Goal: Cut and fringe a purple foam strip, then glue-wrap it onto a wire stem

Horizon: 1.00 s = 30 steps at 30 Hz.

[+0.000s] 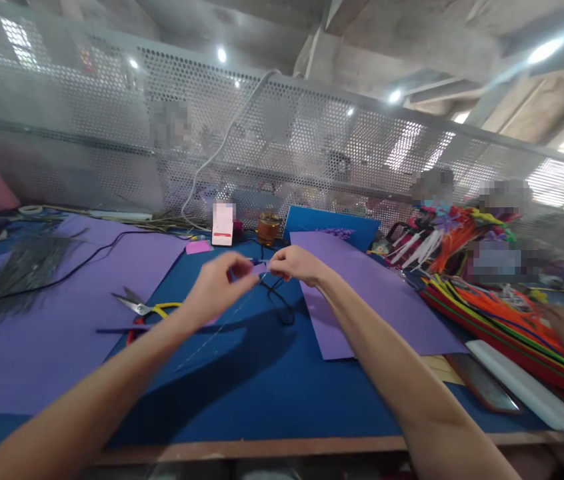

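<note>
Over the middle of the blue table my left hand [219, 280] pinches a small purple piece of paper [259, 268]. My right hand [296, 264] has its fingers closed at the other end of that piece, close to the left fingertips. A thin clear strand hangs below the hands toward the table. Black cord [282, 310] lies looped on the table just under them. Scissors [145, 306] with yellow and red handles rest open beside my left forearm, on a purple sheet [82, 360].
Another purple sheet [362, 293] lies under my right forearm. At the back stand a lit phone [223, 223], an amber jar [268, 228] and a perforated metal screen [262, 143]. Bundles of coloured pipe cleaners [507, 327] and a white glue gun-like bar [525, 385] lie at right.
</note>
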Each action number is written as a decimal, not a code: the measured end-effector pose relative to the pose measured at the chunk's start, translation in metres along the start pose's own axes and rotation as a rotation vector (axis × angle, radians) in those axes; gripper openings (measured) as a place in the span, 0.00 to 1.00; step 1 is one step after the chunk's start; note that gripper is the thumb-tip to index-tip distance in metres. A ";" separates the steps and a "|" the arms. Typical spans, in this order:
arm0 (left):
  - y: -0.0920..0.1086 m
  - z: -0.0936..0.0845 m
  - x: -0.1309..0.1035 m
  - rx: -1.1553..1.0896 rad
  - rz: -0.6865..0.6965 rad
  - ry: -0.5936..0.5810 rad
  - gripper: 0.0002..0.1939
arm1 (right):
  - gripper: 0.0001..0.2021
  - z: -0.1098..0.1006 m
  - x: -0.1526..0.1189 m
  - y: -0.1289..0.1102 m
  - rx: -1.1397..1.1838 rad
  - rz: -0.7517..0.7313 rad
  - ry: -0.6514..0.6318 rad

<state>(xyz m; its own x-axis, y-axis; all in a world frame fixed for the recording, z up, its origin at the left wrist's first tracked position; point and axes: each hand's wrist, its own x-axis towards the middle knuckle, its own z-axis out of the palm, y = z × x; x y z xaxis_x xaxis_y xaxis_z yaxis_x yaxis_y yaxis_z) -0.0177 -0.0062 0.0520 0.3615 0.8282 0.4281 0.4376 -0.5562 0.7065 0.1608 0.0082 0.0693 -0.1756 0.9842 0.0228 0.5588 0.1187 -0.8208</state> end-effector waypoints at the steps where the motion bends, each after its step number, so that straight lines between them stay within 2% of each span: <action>1: -0.002 0.009 -0.014 -0.009 -0.044 -0.093 0.10 | 0.07 0.000 0.000 0.007 0.005 0.026 0.001; 2: -0.004 0.016 -0.027 -0.019 -0.065 -0.152 0.10 | 0.08 0.000 -0.001 0.013 0.012 0.048 0.000; 4: -0.006 0.028 -0.046 -0.047 -0.086 -0.190 0.09 | 0.08 -0.001 -0.002 0.020 0.027 0.082 -0.005; 6: -0.005 0.036 -0.055 -0.130 -0.152 -0.339 0.12 | 0.08 -0.003 -0.004 0.023 0.039 0.100 -0.010; 8: -0.003 0.042 -0.056 -0.354 -0.292 -0.465 0.09 | 0.08 -0.004 -0.006 0.025 0.057 0.103 -0.013; 9: -0.001 0.046 -0.053 -0.523 -0.403 -0.472 0.05 | 0.08 -0.004 -0.006 0.025 0.068 0.101 -0.013; 10: 0.001 0.051 -0.050 -0.723 -0.531 -0.417 0.05 | 0.08 -0.004 -0.007 0.025 0.082 0.098 -0.011; 11: 0.002 0.057 -0.046 -0.925 -0.674 -0.314 0.06 | 0.08 -0.003 -0.007 0.026 0.097 0.094 -0.009; 12: 0.003 0.063 -0.042 -1.097 -0.828 -0.206 0.03 | 0.08 -0.002 -0.008 0.027 0.115 0.092 -0.002; 13: 0.005 0.069 -0.037 -1.237 -0.929 -0.073 0.04 | 0.07 -0.001 -0.009 0.028 0.132 0.092 0.009; 14: 0.005 0.074 -0.033 -1.352 -0.969 0.052 0.06 | 0.07 0.000 -0.010 0.029 0.149 0.092 0.022; 16: 0.006 0.082 -0.026 -1.493 -0.976 0.225 0.08 | 0.07 0.002 -0.013 0.030 0.181 0.090 0.043; 19: 0.003 0.081 -0.017 -1.506 -0.848 0.277 0.06 | 0.06 0.005 -0.019 0.032 0.242 0.083 0.073; 22: -0.003 0.070 -0.011 -1.379 -0.628 0.191 0.02 | 0.06 0.010 -0.025 0.032 0.344 0.083 0.142; 24: -0.008 0.061 -0.008 -1.309 -0.565 0.149 0.03 | 0.06 0.016 -0.029 0.033 0.409 0.069 0.183; 27: -0.014 0.053 -0.007 -1.269 -0.629 0.108 0.03 | 0.06 0.027 -0.032 0.035 0.457 0.037 0.213; 30: -0.019 0.052 -0.013 -1.277 -0.774 -0.042 0.12 | 0.06 0.037 -0.034 0.037 0.438 0.016 0.228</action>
<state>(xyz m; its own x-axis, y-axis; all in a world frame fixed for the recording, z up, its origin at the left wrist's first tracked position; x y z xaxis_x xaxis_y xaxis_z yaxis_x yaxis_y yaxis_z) 0.0122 -0.0098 0.0043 0.4150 0.8677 -0.2735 -0.4620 0.4600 0.7583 0.1579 -0.0261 0.0170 0.0391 0.9949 0.0927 0.1585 0.0854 -0.9837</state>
